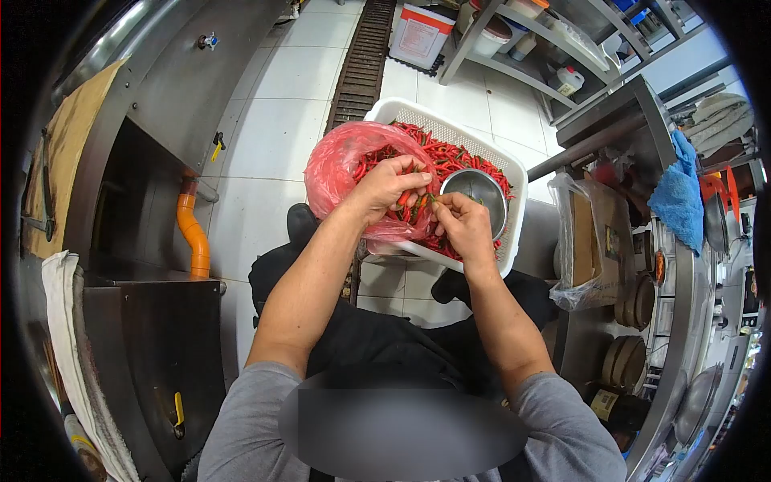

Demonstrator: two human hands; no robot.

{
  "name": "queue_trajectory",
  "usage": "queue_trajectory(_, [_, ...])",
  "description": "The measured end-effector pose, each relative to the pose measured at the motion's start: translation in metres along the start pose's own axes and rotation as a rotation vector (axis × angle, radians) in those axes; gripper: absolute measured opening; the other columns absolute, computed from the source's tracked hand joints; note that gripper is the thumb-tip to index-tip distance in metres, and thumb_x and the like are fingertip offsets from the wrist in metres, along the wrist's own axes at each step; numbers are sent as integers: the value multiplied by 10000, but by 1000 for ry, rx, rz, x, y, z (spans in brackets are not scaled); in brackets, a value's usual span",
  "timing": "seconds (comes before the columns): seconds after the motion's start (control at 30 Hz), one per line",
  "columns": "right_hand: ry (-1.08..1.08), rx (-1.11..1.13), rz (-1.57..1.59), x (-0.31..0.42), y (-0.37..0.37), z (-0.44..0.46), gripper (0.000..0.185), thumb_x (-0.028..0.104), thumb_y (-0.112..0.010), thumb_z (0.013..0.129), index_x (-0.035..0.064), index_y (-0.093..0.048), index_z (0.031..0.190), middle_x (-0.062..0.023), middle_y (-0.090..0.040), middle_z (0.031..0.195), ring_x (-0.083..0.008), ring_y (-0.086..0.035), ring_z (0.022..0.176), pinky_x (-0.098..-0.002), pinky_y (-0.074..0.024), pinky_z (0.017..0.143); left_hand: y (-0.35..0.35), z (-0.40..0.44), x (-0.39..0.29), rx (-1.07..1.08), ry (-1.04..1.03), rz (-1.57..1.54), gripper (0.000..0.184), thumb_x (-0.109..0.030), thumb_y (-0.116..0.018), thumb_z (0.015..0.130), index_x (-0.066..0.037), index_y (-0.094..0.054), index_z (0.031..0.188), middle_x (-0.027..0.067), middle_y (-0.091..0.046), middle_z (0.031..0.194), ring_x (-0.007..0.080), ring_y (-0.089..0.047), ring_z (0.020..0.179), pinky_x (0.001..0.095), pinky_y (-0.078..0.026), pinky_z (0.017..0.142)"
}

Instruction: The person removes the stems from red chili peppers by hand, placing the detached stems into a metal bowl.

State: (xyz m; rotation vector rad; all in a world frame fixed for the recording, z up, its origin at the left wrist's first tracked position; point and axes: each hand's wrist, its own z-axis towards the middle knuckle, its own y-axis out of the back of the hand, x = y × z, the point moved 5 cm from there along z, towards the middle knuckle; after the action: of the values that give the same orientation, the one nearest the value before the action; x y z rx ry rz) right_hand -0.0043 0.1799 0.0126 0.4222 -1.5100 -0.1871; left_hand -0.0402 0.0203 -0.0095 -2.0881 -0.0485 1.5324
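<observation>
My left hand (387, 189) is closed around a few red chili peppers (405, 198), over the mouth of a pink plastic bag (331, 165). My right hand (464, 228) pinches at the green stem end of a chili, close beside the left fingertips. More red chilies show inside the bag. The bag rests on the left part of a white perforated plastic basket (520, 181), where loose chilies (459, 156) lie in a heap. A round metal bowl (482, 188) sits among them, just beyond my right hand; its contents are hard to make out.
A floor drain grate (359, 68) runs along white tiles ahead. To the left stands a steel unit with an orange pipe (191, 229). At the right are a plastic-wrapped cardboard box (593, 237), a blue cloth (679, 193) and steel shelves (554, 52). A white tub (419, 38) stands at the back.
</observation>
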Motion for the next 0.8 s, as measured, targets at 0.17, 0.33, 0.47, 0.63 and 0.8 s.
queue_trajectory(0.17, [-164,57,216,-2,-6,7,177,113,-630,918,-56,-671,953,-55,-656,695,-77,-564,517,-213,-395,452,-6,-1,-2,31,-20,19,142,-183,-658,921,-68,-597,979,-19,-578,686,31,-510,513,170,-313,407])
queue_trajectory(0.33, [-150,31,184,-6,-3,10,175,112,-628,922,-48,-675,974,-51,-661,697,-82,-548,493,-217,-383,443,-7,-2,-5,23,-44,88,152,-190,-655,925,-69,-603,1001,-23,-577,687,34,-503,513,178,-321,412])
queue_trajectory(0.47, [31,-62,-98,7,2,5,156,80,-634,902,-35,-687,992,-85,-674,708,-141,-604,531,-277,-451,486,-6,-2,-3,-3,-35,67,141,-198,-650,926,-76,-595,968,-8,-591,704,44,-513,509,184,-333,407])
queue_trajectory(0.63, [367,-70,-356,38,4,-10,143,82,-666,866,10,-703,984,-125,-700,810,-242,-665,673,-333,-512,626,5,1,4,-6,89,-179,125,-186,-640,925,-74,-584,915,21,-606,714,71,-525,500,187,-337,387])
queue_trajectory(0.8, [210,-132,-471,10,47,-4,134,68,-688,829,18,-707,952,-139,-700,879,-288,-676,748,-340,-531,691,49,-9,-39,-180,-136,-370,146,-196,-592,917,-58,-596,871,60,-624,740,110,-560,532,207,-347,370])
